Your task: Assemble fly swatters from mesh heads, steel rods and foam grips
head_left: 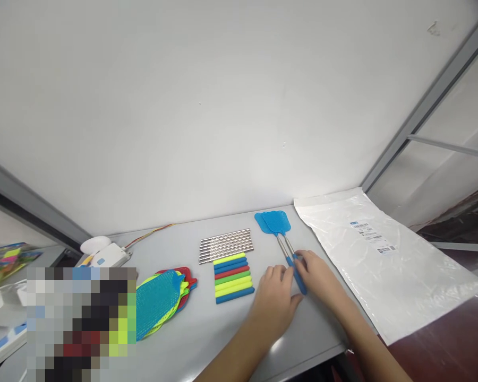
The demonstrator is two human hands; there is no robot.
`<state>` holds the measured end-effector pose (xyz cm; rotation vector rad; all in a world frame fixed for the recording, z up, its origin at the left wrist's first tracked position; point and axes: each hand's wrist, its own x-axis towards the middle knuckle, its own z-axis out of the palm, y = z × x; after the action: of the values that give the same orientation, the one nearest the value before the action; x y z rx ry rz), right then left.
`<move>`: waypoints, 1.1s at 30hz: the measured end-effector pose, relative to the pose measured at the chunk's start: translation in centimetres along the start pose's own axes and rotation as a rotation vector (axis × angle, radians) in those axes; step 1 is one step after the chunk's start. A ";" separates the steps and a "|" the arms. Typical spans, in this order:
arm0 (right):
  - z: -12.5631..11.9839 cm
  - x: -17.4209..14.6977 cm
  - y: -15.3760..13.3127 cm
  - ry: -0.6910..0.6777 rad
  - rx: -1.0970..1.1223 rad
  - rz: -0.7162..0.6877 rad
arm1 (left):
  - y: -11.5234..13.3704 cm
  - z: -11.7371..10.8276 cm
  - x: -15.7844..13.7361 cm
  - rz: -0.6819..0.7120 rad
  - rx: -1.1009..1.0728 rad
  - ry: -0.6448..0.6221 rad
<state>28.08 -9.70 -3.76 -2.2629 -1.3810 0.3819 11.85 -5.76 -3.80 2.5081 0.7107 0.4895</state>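
Note:
Two blue fly swatters (277,221) lie side by side on the grey table, with their mesh heads overlapping toward the wall. Their metal shafts run down to blue handles (300,280). My left hand (274,297) is closed over the handles from the left, its fingers bent and thumb low. From the other side, my right hand (314,276) rests with curled fingers on a handle. Parts of both grips are hidden. Left of my hands is a row of coloured handle tubes (233,277), in yellow, blue, red and green. Several metal rods (225,245) lie above them.
A stack of loose swatter heads (159,297) lies at left, beside a pixelated patch. White devices (107,254) and wires stand behind it. A white plastic mailer bag (366,260) covers the right side, overhanging the table edge. A pale wall (231,116) closes off the back.

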 end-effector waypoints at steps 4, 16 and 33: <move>-0.3 0.1 0.3 -0.029 0.021 0.006 | -0.1 0.2 0.9 -0.011 0.025 0.000; 0.1 1.0 -0.9 -0.025 -0.005 0.065 | -0.2 1.0 2.1 -0.027 0.070 0.018; 0.6 0.7 -1.1 -0.008 -0.082 0.114 | -0.6 -2.0 0.3 0.093 -0.004 0.070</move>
<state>27.31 -8.56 -3.68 -2.4167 -1.2974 0.3783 10.92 -4.46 -2.38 2.5394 0.6196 0.6140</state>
